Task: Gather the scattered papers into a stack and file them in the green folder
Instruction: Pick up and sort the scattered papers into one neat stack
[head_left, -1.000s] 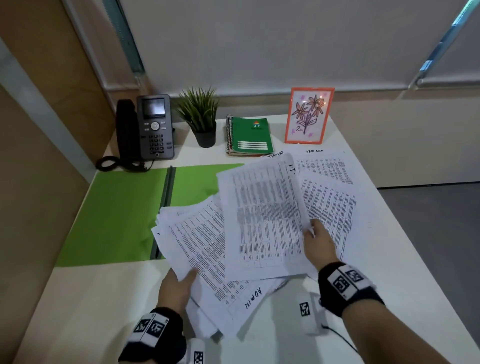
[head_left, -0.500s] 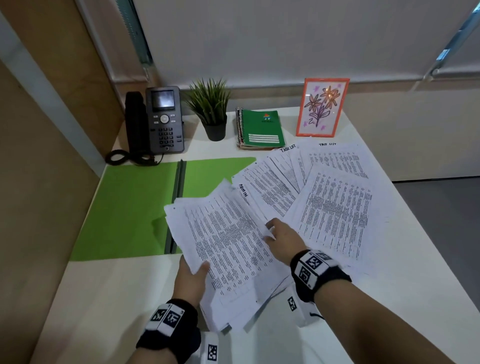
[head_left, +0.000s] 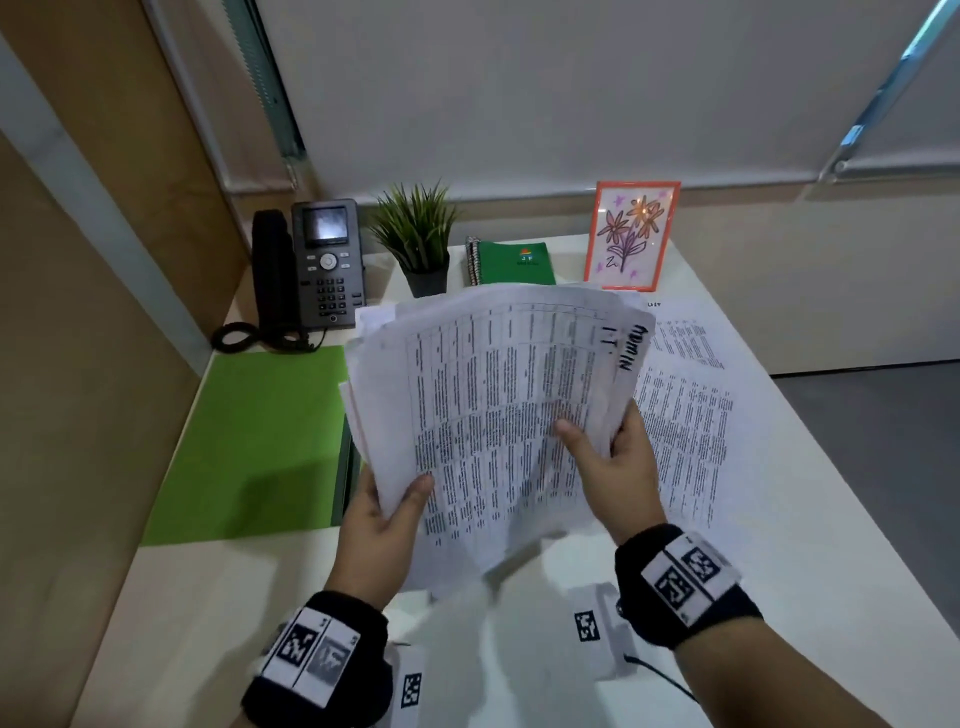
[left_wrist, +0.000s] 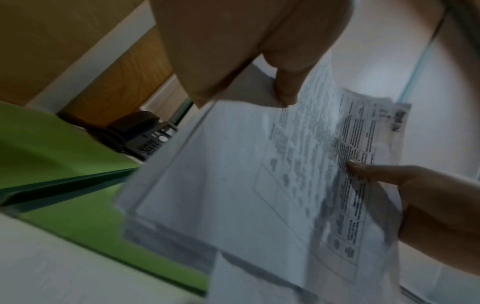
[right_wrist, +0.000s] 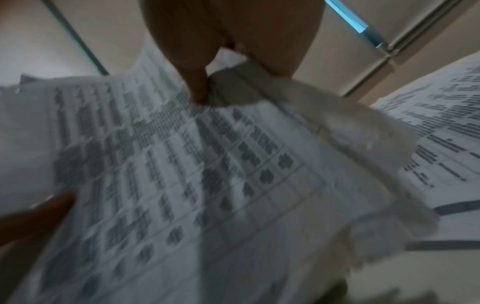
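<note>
A loose bundle of printed papers (head_left: 493, 395) is lifted off the desk, tilted up towards me, with "ADMIN" handwritten near its top right. My left hand (head_left: 387, 514) grips its lower left edge, thumb on the front. My right hand (head_left: 610, 452) pinches the right edge, thumb on the print. In the left wrist view the bundle of papers (left_wrist: 259, 185) hangs below my left hand (left_wrist: 280, 82); in the right wrist view my right hand (right_wrist: 205, 78) pinches the papers (right_wrist: 182, 164). More printed sheets (head_left: 685, 415) lie flat on the desk to the right. The green folder (head_left: 260, 441) lies open at the left.
Along the back of the white desk (head_left: 779, 597) stand a black desk phone (head_left: 317, 265), a small potted plant (head_left: 421, 244), a green spiral notebook (head_left: 514, 262) and an orange-framed flower drawing (head_left: 631, 236). A wooden panel borders the left side.
Both hands have gathered the left pile together and lifted it off the desk, tilting it upright. Before, the sheets lay fanned flat with my hands resting on them.
</note>
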